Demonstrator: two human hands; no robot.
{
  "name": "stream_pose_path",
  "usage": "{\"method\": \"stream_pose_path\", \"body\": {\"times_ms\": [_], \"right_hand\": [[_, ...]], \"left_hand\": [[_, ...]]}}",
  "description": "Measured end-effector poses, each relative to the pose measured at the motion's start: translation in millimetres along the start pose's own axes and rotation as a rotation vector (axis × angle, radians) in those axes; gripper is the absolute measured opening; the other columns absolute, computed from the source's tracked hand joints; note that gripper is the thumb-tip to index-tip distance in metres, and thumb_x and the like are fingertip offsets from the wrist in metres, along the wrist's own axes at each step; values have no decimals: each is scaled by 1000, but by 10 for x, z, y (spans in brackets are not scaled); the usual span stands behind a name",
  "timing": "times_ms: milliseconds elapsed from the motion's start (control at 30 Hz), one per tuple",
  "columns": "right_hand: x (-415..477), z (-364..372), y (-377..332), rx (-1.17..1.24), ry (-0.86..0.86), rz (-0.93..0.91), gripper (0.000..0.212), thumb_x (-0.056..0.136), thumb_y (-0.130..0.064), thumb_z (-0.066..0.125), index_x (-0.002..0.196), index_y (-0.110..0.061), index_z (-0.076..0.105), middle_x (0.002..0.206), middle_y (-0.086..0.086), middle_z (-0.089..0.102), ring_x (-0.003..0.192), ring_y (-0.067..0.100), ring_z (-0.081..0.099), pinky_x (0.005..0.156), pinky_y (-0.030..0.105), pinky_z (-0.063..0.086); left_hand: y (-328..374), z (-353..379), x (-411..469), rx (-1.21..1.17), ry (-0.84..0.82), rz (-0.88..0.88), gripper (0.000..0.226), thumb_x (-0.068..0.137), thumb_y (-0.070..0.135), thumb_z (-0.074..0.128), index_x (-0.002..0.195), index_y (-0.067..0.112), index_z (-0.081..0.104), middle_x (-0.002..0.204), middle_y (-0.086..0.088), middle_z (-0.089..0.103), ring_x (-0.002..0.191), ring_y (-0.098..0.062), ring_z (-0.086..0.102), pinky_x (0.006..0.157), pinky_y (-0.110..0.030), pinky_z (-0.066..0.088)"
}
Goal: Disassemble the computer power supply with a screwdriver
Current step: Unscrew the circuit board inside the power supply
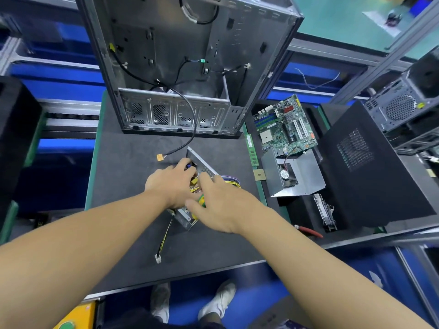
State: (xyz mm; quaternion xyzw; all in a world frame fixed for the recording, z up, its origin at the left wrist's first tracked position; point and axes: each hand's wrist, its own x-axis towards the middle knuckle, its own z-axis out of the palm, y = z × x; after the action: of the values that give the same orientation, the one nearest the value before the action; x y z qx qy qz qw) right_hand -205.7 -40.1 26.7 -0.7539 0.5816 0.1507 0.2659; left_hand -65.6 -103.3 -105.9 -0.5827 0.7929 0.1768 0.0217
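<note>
Touching power supply [204, 166]: left hand [171, 184], right hand [219, 206].

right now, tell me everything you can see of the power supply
The power supply is a grey metal box with a perforated wall, lying diagonally on the dark mat, open so yellow parts inside show. Yellow and purple wires spill from its right side; a yellow-black cable trails forward to a white plug. The left hand grips its far end; the right hand rests on it, holding what looks like a green-yellow screwdriver. The hands hide most of it.
</note>
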Motion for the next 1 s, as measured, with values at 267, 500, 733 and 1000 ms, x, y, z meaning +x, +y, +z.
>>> {"method": "stream_pose_path", "body": {"times_ms": [267,500,733,1000], "right_hand": [[12,-51,-24,-2,-78,-100,36,97,-26,45,127,-9,35,120,10,43,98,33,49,86,45,46],[-20,8,31,-221,58,-62,41,103,-49,24,120,-13,37,101,5,58,87,32,58,68,41,40],[2,-104,175,-3,-136,-186,37,95,-27,50,125,-11,36,115,10,47,92,30,50,74,38,42],[60,-23,57,-229,31,-112,57,102,-53,23,131,-5,35,110,14,61,100,36,61,82,48,49]], "left_hand": [[-5,-11,-63,0,2,11,70,53,63,21,114,39,46,144,22,21,106,-19,54,67,-37,42],[-15,-8,-105,59,5,79,76,55,65,16,123,44,44,153,22,14,122,-18,46,67,-36,37],[4,-31,-86,69,38,66,70,62,70,17,120,47,50,151,23,22,121,-14,48,71,-34,38],[5,-61,-83,134,-1,81,60,66,55,39,122,38,49,147,18,21,114,-19,52,65,-33,36]]}}
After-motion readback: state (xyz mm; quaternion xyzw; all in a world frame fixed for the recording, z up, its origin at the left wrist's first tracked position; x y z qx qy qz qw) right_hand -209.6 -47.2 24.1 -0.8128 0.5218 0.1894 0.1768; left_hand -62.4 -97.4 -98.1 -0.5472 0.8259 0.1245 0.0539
